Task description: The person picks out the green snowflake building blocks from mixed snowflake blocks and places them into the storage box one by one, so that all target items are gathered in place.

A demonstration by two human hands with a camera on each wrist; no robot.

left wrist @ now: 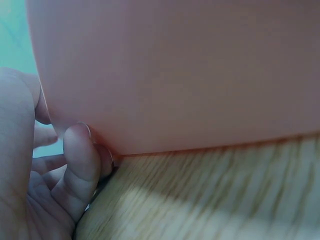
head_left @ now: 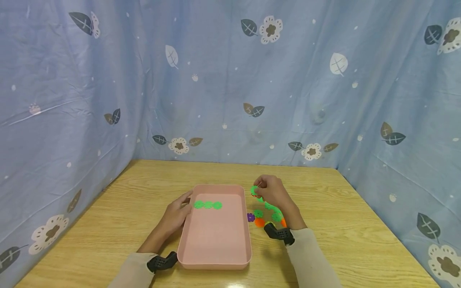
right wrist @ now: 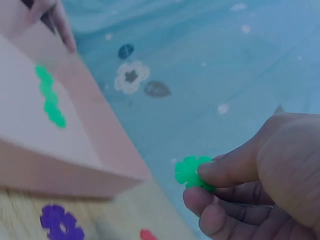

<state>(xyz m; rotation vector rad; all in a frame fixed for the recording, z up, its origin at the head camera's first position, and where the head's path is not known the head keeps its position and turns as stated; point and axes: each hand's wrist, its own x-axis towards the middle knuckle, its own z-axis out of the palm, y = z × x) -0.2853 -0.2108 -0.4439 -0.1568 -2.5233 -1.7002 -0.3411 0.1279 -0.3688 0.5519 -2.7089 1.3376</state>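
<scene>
A shallow pink tray [head_left: 216, 240] lies on the table, with a row of green snowflake-shaped plastic discs [head_left: 208, 205] inside near its far end. At the tray's left side, my left hand [head_left: 176, 214] grips the rim, its bent fingers [left wrist: 80, 155] against the outer wall in the left wrist view. My right hand [head_left: 274, 193] is raised just beyond the tray's right edge. Between thumb and fingers it pinches a green snowflake disc [right wrist: 189, 171], clear of the table. Under that hand lie more discs, among them a purple one [head_left: 251, 217], an orange one [head_left: 259, 222] and several green ones [head_left: 258, 213].
The wooden table [head_left: 345, 224] reaches back to a blue curtain [head_left: 223, 80] printed with flowers and leaves, which also hangs on both sides. Part of the loose discs is hidden by the right wrist and its black strap [head_left: 279, 233].
</scene>
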